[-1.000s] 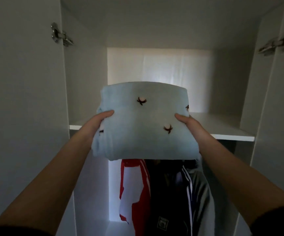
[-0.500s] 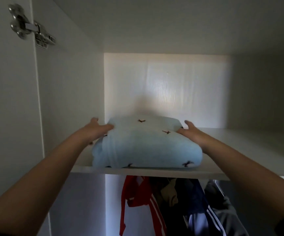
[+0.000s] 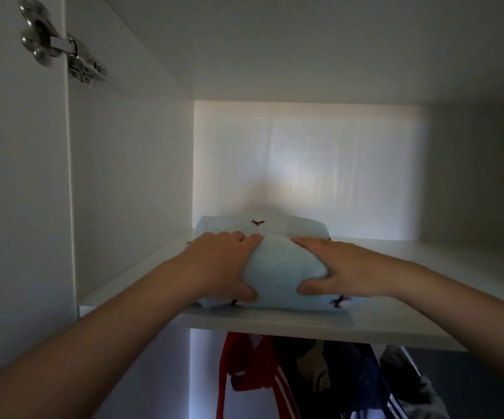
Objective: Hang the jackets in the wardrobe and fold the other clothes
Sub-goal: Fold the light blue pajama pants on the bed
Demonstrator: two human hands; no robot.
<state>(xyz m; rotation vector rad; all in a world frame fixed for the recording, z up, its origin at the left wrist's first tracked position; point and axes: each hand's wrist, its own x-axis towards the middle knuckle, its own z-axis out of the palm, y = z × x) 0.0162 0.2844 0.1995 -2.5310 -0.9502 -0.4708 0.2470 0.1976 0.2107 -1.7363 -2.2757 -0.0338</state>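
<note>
A folded light-blue garment (image 3: pixel 284 269) with small dark embroidered motifs lies on the white upper shelf (image 3: pixel 305 325) of the wardrobe, near the left wall. My left hand (image 3: pixel 222 263) rests on its left half, fingers laid over the top and thumb against the front face. My right hand (image 3: pixel 336 267) presses the right half the same way. Below the shelf hang a red and white jacket (image 3: pixel 244 373), a navy jacket (image 3: pixel 353 376) and a grey one (image 3: pixel 410 388), only their tops visible.
The wardrobe's left side wall (image 3: pixel 129 176) stands close beside the garment. A metal door hinge (image 3: pixel 60 52) sits at the upper left. The shelf runs on to the right of the garment up to the back panel (image 3: pixel 305 164).
The garment went from being held up in front of the shelf to lying on it. My hands moved from its sides onto its top and front, and it sits deeper in.
</note>
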